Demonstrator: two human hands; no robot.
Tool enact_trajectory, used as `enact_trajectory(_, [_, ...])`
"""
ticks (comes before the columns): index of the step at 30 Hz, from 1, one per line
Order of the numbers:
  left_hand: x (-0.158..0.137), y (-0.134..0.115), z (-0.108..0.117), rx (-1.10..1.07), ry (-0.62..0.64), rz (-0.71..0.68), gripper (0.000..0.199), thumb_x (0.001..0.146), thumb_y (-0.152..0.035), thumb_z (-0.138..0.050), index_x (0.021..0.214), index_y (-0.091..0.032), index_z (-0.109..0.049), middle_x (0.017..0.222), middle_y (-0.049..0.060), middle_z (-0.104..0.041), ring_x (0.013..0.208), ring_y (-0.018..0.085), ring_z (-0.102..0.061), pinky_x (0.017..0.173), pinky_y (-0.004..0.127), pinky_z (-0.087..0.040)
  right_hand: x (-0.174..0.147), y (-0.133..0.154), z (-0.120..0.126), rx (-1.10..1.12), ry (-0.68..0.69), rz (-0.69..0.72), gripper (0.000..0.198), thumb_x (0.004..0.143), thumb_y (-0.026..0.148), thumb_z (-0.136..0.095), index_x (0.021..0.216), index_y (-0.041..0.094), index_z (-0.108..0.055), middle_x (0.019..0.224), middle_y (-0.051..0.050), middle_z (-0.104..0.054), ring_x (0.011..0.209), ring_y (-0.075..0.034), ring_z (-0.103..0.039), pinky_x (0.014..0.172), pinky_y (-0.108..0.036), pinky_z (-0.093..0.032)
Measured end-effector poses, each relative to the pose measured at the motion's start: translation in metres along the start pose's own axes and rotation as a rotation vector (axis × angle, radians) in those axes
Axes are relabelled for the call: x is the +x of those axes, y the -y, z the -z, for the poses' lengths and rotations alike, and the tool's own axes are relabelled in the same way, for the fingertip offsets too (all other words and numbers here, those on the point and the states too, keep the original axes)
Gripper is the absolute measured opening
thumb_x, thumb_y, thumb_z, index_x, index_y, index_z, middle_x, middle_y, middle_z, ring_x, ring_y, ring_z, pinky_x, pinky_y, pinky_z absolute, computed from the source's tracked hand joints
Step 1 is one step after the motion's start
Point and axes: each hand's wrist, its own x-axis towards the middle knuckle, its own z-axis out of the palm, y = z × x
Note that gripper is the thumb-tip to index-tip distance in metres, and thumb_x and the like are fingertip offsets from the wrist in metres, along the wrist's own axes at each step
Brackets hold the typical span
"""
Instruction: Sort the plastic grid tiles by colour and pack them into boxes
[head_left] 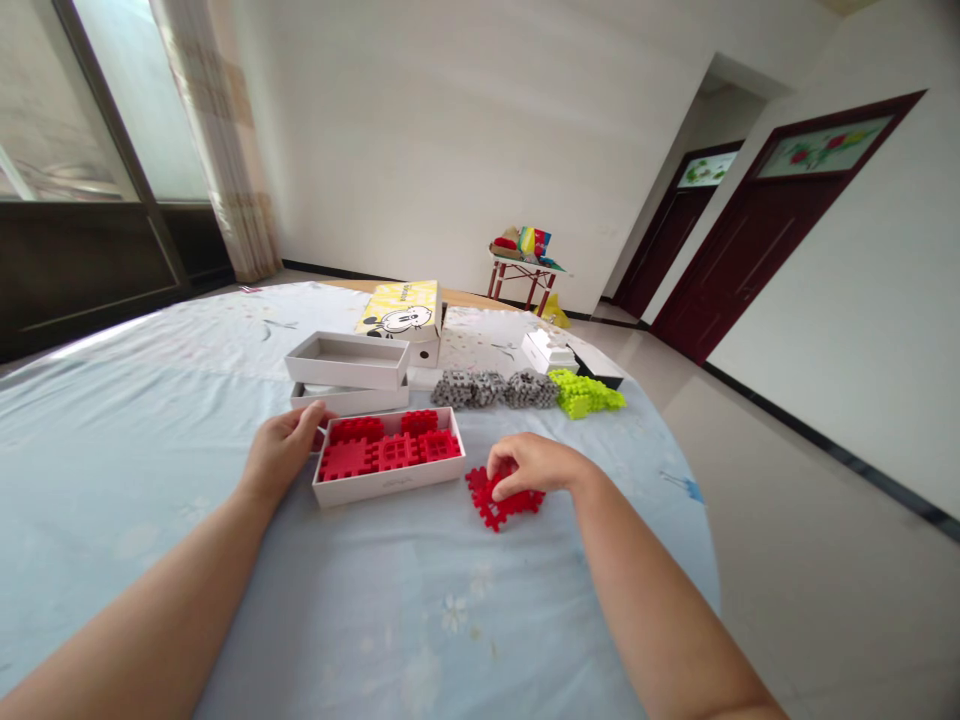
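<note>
A white box [390, 485] on the table holds several red interlocking building pieces [349, 458], some with window-like openings. My left hand [279, 450] grips the box at its left end, with the thumb near the back corner and the other fingers partly hidden. To the right of the box, my right hand [541, 462] has its thumb and fingers closed on a red building piece [499, 508] in a small loose group on the cloth. The fingers partly cover that group, so how many pieces they pinch cannot be seen.
Behind the red box lie two stacked white box parts [349, 372], grey building pieces [469, 388] and lime-green pieces [589, 392]. Farther back stand a yellow-and-white cartoon box [405, 315] and a white box [547, 352]. The round table's edge curves down on the right.
</note>
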Motion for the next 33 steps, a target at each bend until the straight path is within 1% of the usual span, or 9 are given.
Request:
enact_trajectory(2, [0.0,0.0,-0.001,-0.007,-0.002,-0.002,0.051,0.076,-0.057,-0.043,0.084,-0.012,-0.067,0.049,-0.001,-0.056,0.051,0.013,-0.051,0.053,0.023,-0.04,-0.002,0.006,0.006,0.216,0.0,0.015,0.026,0.064,0.034,-0.069,0.081,0.016,-0.064,0.07,0.0,-0.063,0.062,-0.012,-0.056,0.056,-0.021,-0.041])
enact_trajectory(3, [0.0,0.0,-0.001,-0.01,0.0,-0.004,0.051,0.076,-0.057,-0.043,0.084,-0.012,-0.067,0.049,-0.002,-0.055,0.05,0.013,-0.051,0.053,0.023,-0.039,-0.002,0.01,0.01,0.305,-0.046,0.032,0.026,0.065,0.035,-0.068,0.082,0.015,-0.063,0.07,0.0,-0.063,0.062,-0.011,-0.056,0.056,-0.021,-0.042])
enact_trajectory(5, [0.0,0.0,-0.001,-0.011,0.006,-0.011,0.05,0.076,-0.056,-0.043,0.085,-0.012,-0.067,0.049,-0.002,-0.055,0.05,0.013,-0.05,0.053,0.023,-0.039,0.005,0.02,0.015,0.402,-0.229,0.079,0.028,0.066,0.037,-0.068,0.082,0.015,-0.062,0.071,-0.001,-0.064,0.063,-0.011,-0.056,0.059,-0.022,-0.043])
enact_trajectory(8, [0.0,-0.001,-0.001,-0.003,0.009,-0.021,0.05,0.077,-0.056,-0.043,0.084,-0.012,-0.067,0.048,-0.002,-0.055,0.05,0.013,-0.05,0.053,0.023,-0.039,0.027,0.035,0.019,0.359,-0.508,0.137,0.026,0.069,0.037,-0.066,0.084,0.016,-0.062,0.074,-0.002,-0.065,0.066,-0.012,-0.057,0.063,-0.023,-0.044])
enact_trajectory(11, [-0.001,-0.002,0.0,-0.025,0.025,-0.018,0.05,0.077,-0.055,-0.043,0.082,-0.012,-0.067,0.049,-0.001,-0.055,0.051,0.014,-0.051,0.054,0.023,-0.039,0.054,0.046,0.017,0.158,-0.616,0.179,0.017,0.073,0.031,-0.063,0.083,0.018,-0.064,0.075,-0.001,-0.065,0.067,-0.012,-0.057,0.066,-0.024,-0.043])
enact_trajectory(18, [-0.005,-0.009,0.0,-0.038,0.009,-0.026,0.049,0.075,-0.057,-0.043,0.075,-0.014,-0.067,0.046,-0.001,-0.055,0.048,0.015,-0.051,0.051,0.024,-0.04,0.087,0.052,0.001,-0.142,-0.48,0.163,0.011,0.073,0.024,-0.062,0.082,0.019,-0.066,0.077,-0.001,-0.065,0.07,-0.012,-0.057,0.067,-0.022,-0.041])
enact_trajectory(26, [-0.003,-0.007,0.0,-0.023,0.017,-0.047,0.048,0.075,-0.056,-0.041,0.072,-0.016,-0.067,0.046,-0.001,-0.055,0.048,0.015,-0.051,0.052,0.024,-0.041,0.086,0.052,-0.002,-0.305,-0.427,0.086,0.017,0.077,0.029,-0.059,0.091,0.021,-0.065,0.084,-0.003,-0.066,0.076,-0.014,-0.059,0.071,-0.024,-0.041])
enact_trajectory(30, [-0.004,-0.008,0.0,-0.029,0.022,-0.043,0.048,0.076,-0.055,-0.04,0.075,-0.015,-0.067,0.047,0.0,-0.055,0.048,0.015,-0.051,0.052,0.024,-0.041,0.087,0.059,-0.002,-0.404,-0.362,0.013,0.023,0.078,0.032,-0.056,0.098,0.022,-0.064,0.086,-0.005,-0.068,0.082,-0.019,-0.061,0.072,-0.027,-0.042])
enact_trajectory(33, [-0.006,-0.011,0.0,-0.032,0.015,-0.039,0.048,0.075,-0.055,-0.041,0.074,-0.015,-0.067,0.046,0.0,-0.055,0.048,0.014,-0.051,0.051,0.023,-0.04,0.091,0.064,-0.003,-0.451,-0.356,0.006,0.024,0.08,0.028,-0.052,0.101,0.021,-0.063,0.093,-0.008,-0.068,0.089,-0.022,-0.061,0.075,-0.029,-0.042])
